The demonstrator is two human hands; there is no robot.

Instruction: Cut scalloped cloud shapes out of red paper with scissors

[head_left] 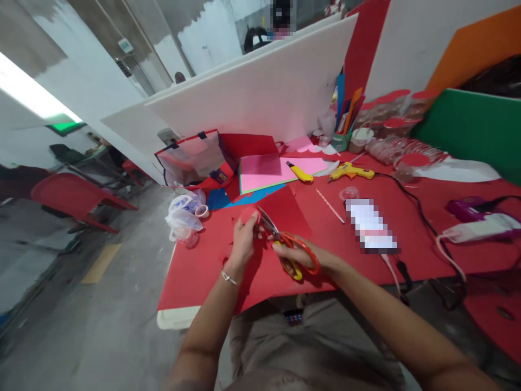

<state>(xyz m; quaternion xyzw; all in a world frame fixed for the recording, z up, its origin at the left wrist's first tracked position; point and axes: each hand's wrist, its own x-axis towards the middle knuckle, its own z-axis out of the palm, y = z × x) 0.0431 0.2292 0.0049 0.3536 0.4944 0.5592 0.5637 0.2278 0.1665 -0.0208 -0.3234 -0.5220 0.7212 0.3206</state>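
Between the thumb and fingers of my left hand (245, 239) is a small piece of red paper (249, 214), rounded at its edge. My right hand (293, 255) grips a pair of scissors (302, 245) with orange and yellow handles. The scissor blades (266, 220) point up and left, right beside the paper; whether they touch it I cannot tell. Behind both hands lies a larger red sheet (285, 209) on the red-covered table (191, 288). Small red scraps lie near my left hand.
A yellow box cutter (300, 172) rests by pink sheets (260, 172), with a yellow glue gun (350, 171) to its right. A phone (372, 225) with a cable lies right of my hands. Plastic cups (189, 238) and a bag (183, 212) stand at the left edge.
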